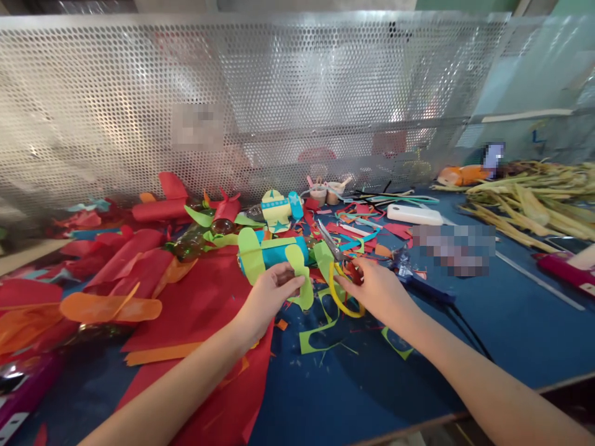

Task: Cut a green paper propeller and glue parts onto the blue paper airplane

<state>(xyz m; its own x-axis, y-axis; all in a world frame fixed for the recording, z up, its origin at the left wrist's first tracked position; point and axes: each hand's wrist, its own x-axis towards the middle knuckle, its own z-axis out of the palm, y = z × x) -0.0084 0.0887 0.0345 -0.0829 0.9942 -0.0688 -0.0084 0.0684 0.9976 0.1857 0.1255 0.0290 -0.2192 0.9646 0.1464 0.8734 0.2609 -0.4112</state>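
My left hand (266, 298) pinches a lime-green cutout (303, 286) with rounded ends between thumb and fingers. Yellow-handled scissors (341, 290) are in my right hand (379, 286), their metal blades pointing up and away to the left. Another lime-green piece (323, 259) is beside the blades; whether they touch it, I cannot tell. Just beyond my left hand lies a blue roll (281, 253) with a green rounded strip (251, 255) at its left end. Curved green offcuts (320, 341) are scattered on the blue table below my hands.
Red sheets (195, 303) and red-wrapped plane shapes (134, 260) cover the left side. A yellow-and-blue plane (279, 209) lies farther back. At right are a dark blue glue gun (425, 288), a white device (414, 215) and dried stalks (525, 198). A perforated metal panel (288, 93) borders the back.
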